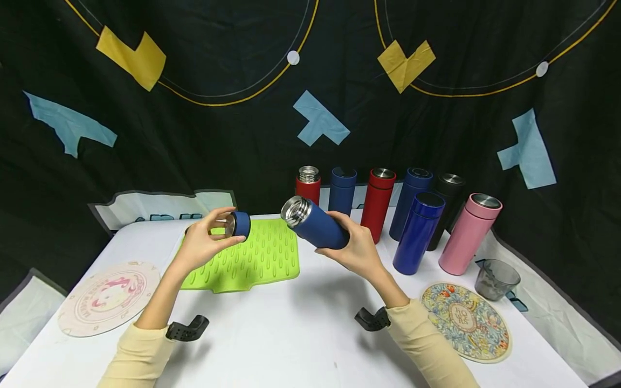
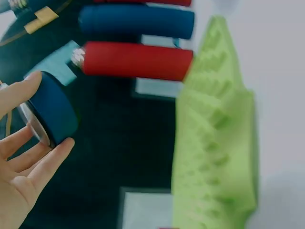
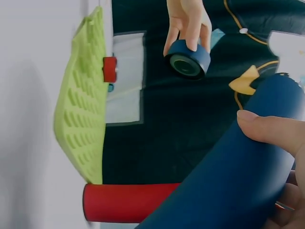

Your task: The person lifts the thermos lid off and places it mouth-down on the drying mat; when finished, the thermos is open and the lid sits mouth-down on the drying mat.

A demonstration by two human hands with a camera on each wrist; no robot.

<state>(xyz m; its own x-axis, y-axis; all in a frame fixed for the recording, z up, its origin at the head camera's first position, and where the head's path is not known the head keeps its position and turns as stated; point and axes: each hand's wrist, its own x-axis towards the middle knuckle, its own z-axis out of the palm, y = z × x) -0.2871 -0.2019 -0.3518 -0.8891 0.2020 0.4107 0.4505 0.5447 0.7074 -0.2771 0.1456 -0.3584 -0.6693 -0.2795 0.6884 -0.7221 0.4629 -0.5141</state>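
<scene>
My left hand (image 1: 201, 243) pinches a blue bottle lid (image 1: 241, 224) between thumb and fingertips, in the air over the green mat. Its hollow underside shows in the right wrist view, facing away from the left palm. My right hand (image 1: 356, 245) grips a matte blue thermos bottle (image 1: 317, 226) around its lower body. The bottle has no lid on and is tilted, its steel mouth (image 1: 293, 210) pointing up and left toward the lid. Lid and bottle are apart, with a gap between them. In the right wrist view, the thumb lies along the blue bottle (image 3: 228, 171).
The lime-green textured mat (image 1: 271, 258) lies at the back. A lidless red bottle (image 1: 308, 188) stands behind it; a small red piece (image 3: 109, 69) sits beyond the mat. Several lidded bottles, including a pink one (image 1: 470, 237), stand right, near a glass cup (image 1: 497, 279) and round placemats (image 1: 468, 323).
</scene>
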